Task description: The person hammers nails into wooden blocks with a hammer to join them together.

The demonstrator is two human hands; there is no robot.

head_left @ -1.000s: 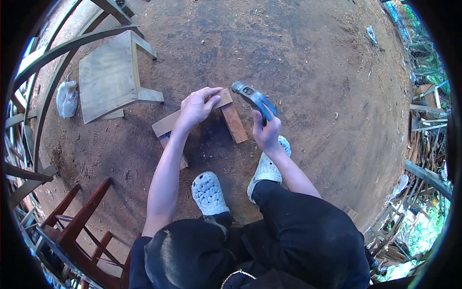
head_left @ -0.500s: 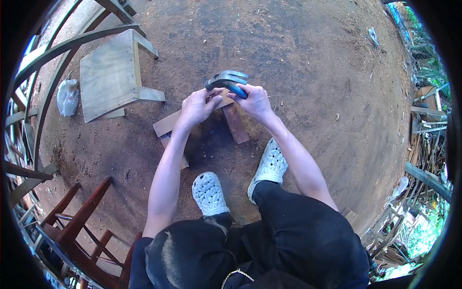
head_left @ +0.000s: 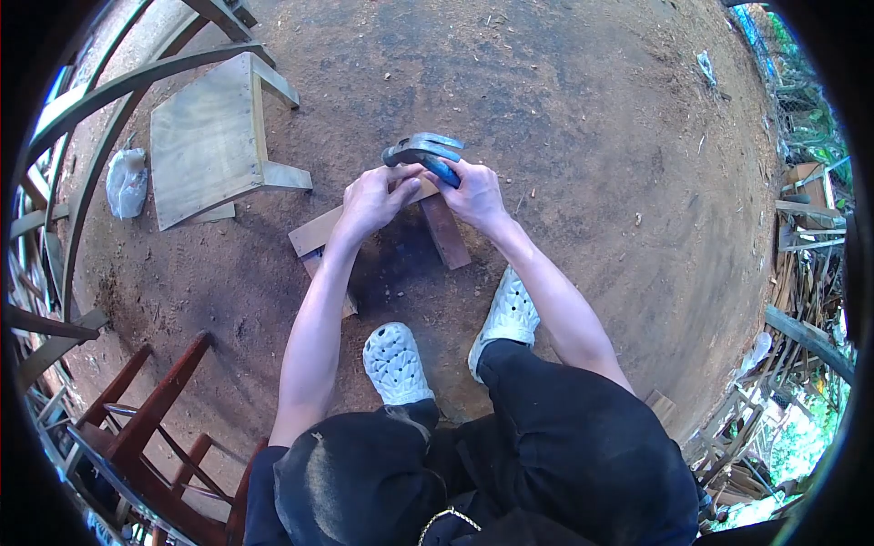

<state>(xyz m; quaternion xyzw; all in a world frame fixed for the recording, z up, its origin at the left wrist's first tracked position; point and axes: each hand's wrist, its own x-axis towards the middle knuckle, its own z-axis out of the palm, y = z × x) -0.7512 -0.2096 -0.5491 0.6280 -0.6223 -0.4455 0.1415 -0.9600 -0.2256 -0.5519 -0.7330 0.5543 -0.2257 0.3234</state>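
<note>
My right hand [head_left: 475, 195] is closed around a blue-handled claw hammer [head_left: 424, 148], whose metal head sits over the far side of the work. Close beside it, my left hand [head_left: 371, 202] has its thumb and fingers drawn together above a wooden board [head_left: 314, 233]. Whatever those fingertips pinch is too small or hidden to name. Under the board, a reddish wooden block [head_left: 444, 235] extends toward me on the right, and another piece is at the left end. Both hands partly cover the board's middle.
A low wooden stool-like piece [head_left: 208, 141] lies at the upper left beside a plastic bag [head_left: 127, 184]. Curved wooden parts [head_left: 146, 77] and a dark red wooden frame [head_left: 150, 419] line the left. Scrap wood [head_left: 806, 273] is heaped at right. My white clogs [head_left: 398, 364] rest on the dirt ground.
The hammer and my right hand have shifted very slightly left. My left hand stays over the board in nearly the same place.
</note>
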